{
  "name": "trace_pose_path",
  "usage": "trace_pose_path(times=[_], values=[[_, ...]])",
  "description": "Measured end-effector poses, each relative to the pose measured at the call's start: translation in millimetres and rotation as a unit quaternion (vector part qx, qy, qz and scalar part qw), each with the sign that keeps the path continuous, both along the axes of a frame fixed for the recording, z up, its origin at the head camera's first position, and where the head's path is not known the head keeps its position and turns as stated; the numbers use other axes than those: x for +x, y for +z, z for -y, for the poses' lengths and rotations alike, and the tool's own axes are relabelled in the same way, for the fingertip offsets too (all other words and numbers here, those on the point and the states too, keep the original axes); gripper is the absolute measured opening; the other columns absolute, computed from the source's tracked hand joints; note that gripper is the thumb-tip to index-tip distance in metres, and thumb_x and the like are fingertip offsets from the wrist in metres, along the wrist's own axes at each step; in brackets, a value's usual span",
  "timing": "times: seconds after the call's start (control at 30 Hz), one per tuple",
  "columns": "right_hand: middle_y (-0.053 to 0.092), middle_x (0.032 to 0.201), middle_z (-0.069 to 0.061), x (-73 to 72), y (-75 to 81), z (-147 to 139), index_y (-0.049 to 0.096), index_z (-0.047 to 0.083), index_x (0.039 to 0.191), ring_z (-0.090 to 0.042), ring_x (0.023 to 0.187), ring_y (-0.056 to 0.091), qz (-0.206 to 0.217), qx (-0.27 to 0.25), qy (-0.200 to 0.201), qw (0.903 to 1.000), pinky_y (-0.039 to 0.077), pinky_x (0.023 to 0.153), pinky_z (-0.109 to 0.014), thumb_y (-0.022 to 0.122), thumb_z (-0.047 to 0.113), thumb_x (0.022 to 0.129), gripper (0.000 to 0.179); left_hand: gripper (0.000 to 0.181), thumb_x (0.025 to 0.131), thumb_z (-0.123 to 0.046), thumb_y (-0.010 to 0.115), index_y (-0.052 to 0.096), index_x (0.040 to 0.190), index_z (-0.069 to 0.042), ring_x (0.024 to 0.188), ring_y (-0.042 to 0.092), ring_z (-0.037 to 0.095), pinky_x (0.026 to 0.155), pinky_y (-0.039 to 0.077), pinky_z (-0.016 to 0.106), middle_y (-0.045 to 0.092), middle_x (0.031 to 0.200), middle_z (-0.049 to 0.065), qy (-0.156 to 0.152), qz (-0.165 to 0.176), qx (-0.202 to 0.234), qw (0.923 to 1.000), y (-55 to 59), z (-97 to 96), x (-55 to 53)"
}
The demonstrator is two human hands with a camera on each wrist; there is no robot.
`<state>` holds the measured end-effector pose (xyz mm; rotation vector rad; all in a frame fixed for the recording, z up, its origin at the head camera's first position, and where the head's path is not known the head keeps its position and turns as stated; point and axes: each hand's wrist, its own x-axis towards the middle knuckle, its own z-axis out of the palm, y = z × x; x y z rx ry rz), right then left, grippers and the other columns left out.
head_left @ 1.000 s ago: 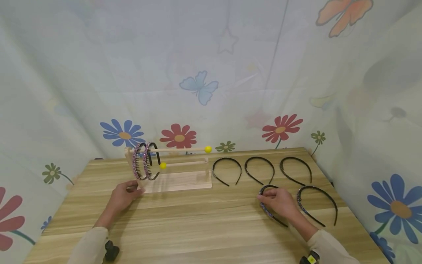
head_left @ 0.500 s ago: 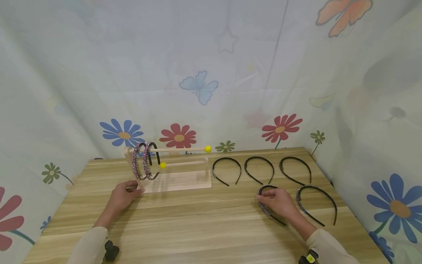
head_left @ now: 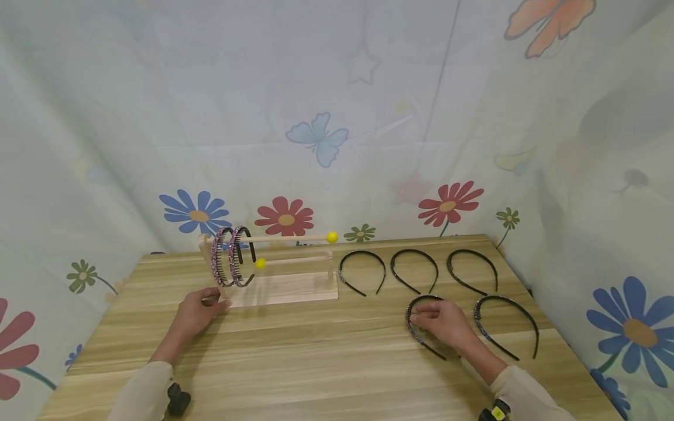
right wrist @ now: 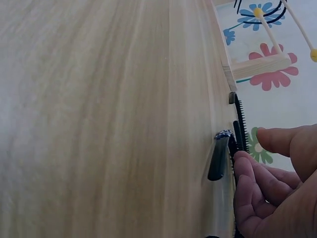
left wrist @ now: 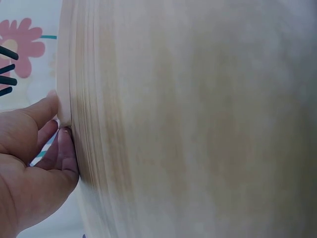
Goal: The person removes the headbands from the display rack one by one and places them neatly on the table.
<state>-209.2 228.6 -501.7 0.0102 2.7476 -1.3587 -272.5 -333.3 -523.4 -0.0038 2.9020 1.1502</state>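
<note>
My left hand [head_left: 195,314] pinches the near left corner of a wooden headband stand [head_left: 295,289], thumb above and fingers below in the left wrist view. Two pink-beaded, toothed headbands [head_left: 217,257] hang at the left end of the stand's rods. On the right side of the table, my right hand [head_left: 447,323] is over a black headband with a glittery blue-purple side [head_left: 408,318], hiding part of its arc. In the right wrist view its fingertips [right wrist: 242,158] are right at that headband [right wrist: 218,158], while the thumb [right wrist: 277,141] is raised away from the fingers.
Behind the right hand lie three dark headbands, with a left one [head_left: 362,252], a middle one [head_left: 414,251] and a right one [head_left: 474,252]. Another headband [head_left: 508,299] lies right of the hand. Yellow balls [head_left: 332,238] tip the rods. A floral curtain [head_left: 368,146] backs the table.
The headband by my right hand has shifted slightly left, and its near end shows further left. The right thumb and fingers have loosened from it. My left hand stays at the stand.
</note>
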Motion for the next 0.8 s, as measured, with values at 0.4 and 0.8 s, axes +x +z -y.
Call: trace_pose_path(times=[0.4,0.8], values=[[0.077,0.105,-0.005,-11.0,34.9,9,0.072,0.005,0.122,-0.019,0.093,0.072,-0.110,0.000,0.056,0.9924,0.059,0.074,-0.028,0.074,0.027,0.096,0.034,0.060,0.100,-0.033,0.068,0.055,0.139,0.010,0.119,0.063,0.046,0.094,0.054,0.055,0.060,0.136,0.031,-0.003,-0.008,-0.005,1.0000,2.4,0.3,1.4],[0.078,0.106,-0.001,-28.2,67.6,52,0.074,0.010,0.123,-0.014,0.092,0.072,-0.212,-0.019,0.089,0.9729,0.059,0.077,-0.028,0.076,0.031,0.095,0.035,0.058,0.100,-0.032,0.068,0.056,0.139,0.009,0.119,0.063,0.045,0.095,0.054,0.055,0.060,0.137,0.030,-0.002,-0.008,-0.002,1.0000,1.8,-0.5,1.5]])
